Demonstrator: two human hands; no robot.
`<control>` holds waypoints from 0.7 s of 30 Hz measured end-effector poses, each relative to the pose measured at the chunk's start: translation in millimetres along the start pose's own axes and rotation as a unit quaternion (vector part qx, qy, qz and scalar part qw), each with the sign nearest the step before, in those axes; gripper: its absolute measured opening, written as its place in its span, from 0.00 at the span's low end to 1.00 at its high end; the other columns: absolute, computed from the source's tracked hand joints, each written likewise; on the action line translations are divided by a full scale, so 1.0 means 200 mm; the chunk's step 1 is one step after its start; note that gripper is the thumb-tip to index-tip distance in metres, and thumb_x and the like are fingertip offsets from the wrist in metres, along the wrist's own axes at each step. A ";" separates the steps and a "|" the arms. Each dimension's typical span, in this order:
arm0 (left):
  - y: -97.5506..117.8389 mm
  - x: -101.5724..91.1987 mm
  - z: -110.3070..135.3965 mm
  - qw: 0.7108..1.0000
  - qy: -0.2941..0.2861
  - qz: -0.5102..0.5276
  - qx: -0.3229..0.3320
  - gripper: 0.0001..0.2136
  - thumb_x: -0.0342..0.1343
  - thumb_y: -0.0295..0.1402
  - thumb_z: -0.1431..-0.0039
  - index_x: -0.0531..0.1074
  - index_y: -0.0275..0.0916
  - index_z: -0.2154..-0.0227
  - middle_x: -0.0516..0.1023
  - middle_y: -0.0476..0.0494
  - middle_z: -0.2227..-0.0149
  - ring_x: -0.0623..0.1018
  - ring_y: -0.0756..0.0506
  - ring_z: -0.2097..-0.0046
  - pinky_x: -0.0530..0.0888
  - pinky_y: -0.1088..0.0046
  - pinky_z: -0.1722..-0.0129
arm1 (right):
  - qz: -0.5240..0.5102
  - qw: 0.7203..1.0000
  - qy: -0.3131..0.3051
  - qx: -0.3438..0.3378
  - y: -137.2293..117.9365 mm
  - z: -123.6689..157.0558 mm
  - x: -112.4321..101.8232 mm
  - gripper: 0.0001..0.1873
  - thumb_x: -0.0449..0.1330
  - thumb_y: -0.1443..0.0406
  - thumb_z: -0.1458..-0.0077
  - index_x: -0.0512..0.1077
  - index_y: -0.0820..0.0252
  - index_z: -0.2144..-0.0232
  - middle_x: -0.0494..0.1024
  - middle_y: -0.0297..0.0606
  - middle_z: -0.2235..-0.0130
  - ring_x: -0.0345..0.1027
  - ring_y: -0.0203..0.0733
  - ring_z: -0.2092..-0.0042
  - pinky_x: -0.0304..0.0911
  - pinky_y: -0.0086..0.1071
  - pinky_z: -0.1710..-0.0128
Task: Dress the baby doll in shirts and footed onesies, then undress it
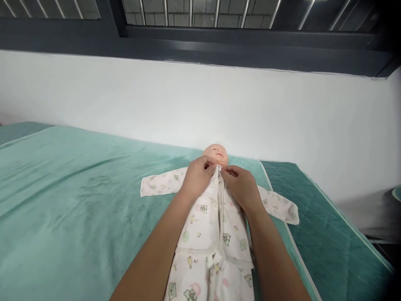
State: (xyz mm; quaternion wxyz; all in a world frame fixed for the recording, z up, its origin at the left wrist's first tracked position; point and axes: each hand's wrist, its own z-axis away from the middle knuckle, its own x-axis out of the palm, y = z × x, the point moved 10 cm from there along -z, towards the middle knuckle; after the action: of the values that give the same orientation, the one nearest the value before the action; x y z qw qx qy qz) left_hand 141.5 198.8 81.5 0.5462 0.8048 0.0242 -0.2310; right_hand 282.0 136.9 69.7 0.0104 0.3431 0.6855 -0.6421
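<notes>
A baby doll lies on its back, its head toward the wall. It wears a white baby jacket printed with small animals, and matching trousers. The two front edges of the jacket meet loosely down the middle, with a small gap lower down. At the neck, my left hand pinches the left front edge of the collar. Just beside it, my right hand pinches the right edge. Both sleeves stretch out sideways on the bed. My fingertips hide the top fastening.
A green sheet covers the bed, with a darker quilted cover along the right side. Behind the doll rises a white wall, below a dark window frame with metal bars. A partly seen object stands at the right edge.
</notes>
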 end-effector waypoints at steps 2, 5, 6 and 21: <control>0.00 0.00 0.00 1.000 0.004 0.000 0.000 0.07 0.52 0.31 0.41 0.76 0.41 0.67 0.79 0.48 0.66 0.75 0.48 0.65 0.69 0.72 0.64 | 0.019 1.000 0.008 -0.020 -0.03 0.01 0.00 0.10 0.59 0.57 0.50 0.77 0.55 0.73 0.81 0.35 0.69 0.71 0.42 0.68 0.60 0.33 0.67; 0.00 -0.01 0.00 1.000 0.007 -0.002 -0.001 0.08 0.52 0.32 0.41 0.76 0.40 0.66 0.79 0.48 0.67 0.75 0.48 0.65 0.69 0.72 0.64 | 0.027 0.999 -0.001 -0.029 -0.04 0.00 0.00 0.10 0.59 0.59 0.51 0.78 0.56 0.73 0.81 0.35 0.70 0.71 0.43 0.67 0.61 0.33 0.65; 0.00 -0.01 0.00 1.000 0.007 -0.002 -0.002 0.08 0.52 0.32 0.41 0.76 0.40 0.66 0.79 0.48 0.67 0.75 0.48 0.65 0.69 0.72 0.63 | 0.020 1.000 -0.007 -0.020 -0.03 0.00 0.01 0.10 0.59 0.59 0.51 0.78 0.57 0.73 0.81 0.35 0.70 0.71 0.43 0.67 0.61 0.33 0.64; -0.04 0.00 -0.01 0.999 0.004 0.050 -0.005 0.05 0.57 0.32 0.43 0.75 0.39 0.66 0.81 0.46 0.63 0.78 0.48 0.61 0.72 0.71 0.59 | -0.214 0.975 -0.053 -0.001 0.07 -0.03 0.07 0.14 0.63 0.56 0.48 0.81 0.55 0.61 0.82 0.36 0.60 0.72 0.45 0.54 0.64 0.35 0.54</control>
State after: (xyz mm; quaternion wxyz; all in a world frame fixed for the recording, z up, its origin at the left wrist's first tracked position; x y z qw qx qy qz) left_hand 140.3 204.1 74.5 0.5607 0.8033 -0.0134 -0.2002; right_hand 281.1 147.5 52.0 -0.0904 0.1542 0.7421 -0.6461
